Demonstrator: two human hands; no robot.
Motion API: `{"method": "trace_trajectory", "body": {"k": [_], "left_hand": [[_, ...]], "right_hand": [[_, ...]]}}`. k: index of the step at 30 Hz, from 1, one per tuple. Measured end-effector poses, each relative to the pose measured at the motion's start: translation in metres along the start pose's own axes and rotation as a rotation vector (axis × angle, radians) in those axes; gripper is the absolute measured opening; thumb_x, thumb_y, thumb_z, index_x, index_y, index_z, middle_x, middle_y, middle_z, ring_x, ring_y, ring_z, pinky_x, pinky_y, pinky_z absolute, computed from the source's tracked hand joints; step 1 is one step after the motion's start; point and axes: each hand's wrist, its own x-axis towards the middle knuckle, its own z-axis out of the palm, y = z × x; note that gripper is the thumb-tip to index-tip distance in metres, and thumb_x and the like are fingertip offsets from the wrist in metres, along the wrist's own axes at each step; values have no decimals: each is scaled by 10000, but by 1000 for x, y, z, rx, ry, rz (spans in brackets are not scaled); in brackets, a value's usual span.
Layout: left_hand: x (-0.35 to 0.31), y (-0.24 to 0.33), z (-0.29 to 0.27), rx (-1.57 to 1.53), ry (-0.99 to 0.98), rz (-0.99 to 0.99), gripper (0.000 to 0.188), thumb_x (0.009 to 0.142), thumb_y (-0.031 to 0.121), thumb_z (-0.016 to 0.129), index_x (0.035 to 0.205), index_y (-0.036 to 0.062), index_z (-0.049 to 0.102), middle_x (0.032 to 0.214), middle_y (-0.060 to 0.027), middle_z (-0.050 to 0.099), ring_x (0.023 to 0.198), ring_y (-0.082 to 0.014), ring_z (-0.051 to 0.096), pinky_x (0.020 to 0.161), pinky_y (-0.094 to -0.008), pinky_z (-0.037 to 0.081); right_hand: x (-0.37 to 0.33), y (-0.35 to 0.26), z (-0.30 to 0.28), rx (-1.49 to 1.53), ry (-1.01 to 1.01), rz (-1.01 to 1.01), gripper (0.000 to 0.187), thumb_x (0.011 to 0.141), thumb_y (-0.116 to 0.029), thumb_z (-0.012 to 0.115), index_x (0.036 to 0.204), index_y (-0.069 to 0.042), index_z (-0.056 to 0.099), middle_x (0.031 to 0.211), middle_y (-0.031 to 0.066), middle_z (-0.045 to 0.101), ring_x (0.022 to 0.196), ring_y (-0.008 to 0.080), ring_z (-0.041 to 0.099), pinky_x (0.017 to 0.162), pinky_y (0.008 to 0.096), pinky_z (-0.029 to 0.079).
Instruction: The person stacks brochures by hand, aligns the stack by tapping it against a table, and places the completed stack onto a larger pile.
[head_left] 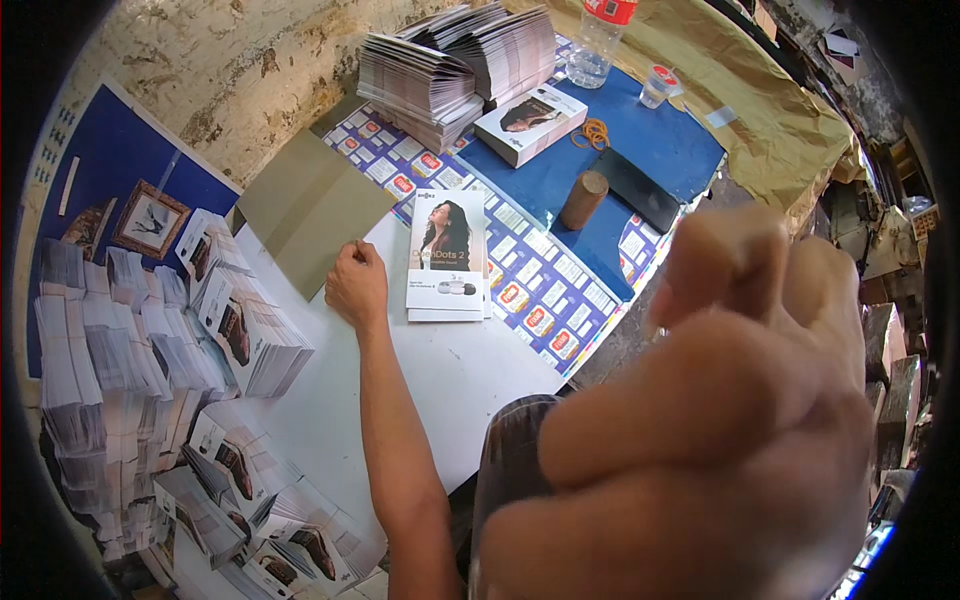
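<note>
My left hand (357, 285) rests in a fist on the white tabletop (440, 385), against the edge of a brown cardboard sheet (315, 205). Nothing shows between its fingers. Just right of it lies a flat printed earbud carton (446, 262), with another pale sheet peeking out beneath. Very large and blurred, my right hand (700, 430) is raised close to the camera at lower right. Its fingers are curled in, and whatever they may hold is hidden. It blocks the view of the table's right front part.
Banded stacks of flat cartons (425, 95) stand at the back; more bundles (110, 370) crowd the left. Beyond the flat carton are a white box (530, 124), rubber bands (591, 134), a brown cylinder (584, 200), a black phone (637, 190), a bottle (588, 68) and a cup (657, 90).
</note>
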Motion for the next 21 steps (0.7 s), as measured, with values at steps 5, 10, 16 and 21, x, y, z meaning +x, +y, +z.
{"method": "trace_trajectory", "body": {"k": [5,10,16,21], "left_hand": [[0,-2,1,7,-15,0,295,908,335,556,789,110,706,737,-108,709,719,-368,682,655,-495,526],[2,1,7,33,2,25,294,907,325,542,804,110,714,742,-122,710,722,-364,685,658,-488,530],[2,-6,5,42,-5,20,300,905,322,533,827,99,718,738,-121,711,704,-369,684,646,-482,531],[-2,-5,1,50,5,20,305,907,328,535,827,98,717,753,-123,713,716,-372,683,649,-485,531]], "right_hand": [[-1,30,23,281,239,-179,149,641,-252,720,553,-178,624,642,-22,642,539,122,541,603,299,362],[-3,81,-11,276,131,-146,189,715,-245,736,714,-93,624,757,50,648,668,149,588,673,278,428],[18,144,-49,154,260,-202,558,621,-185,867,1048,9,563,989,129,635,877,197,631,864,326,506],[18,259,-59,106,416,62,560,756,-265,820,1200,1,607,1008,81,656,1030,160,601,931,283,449]]}}
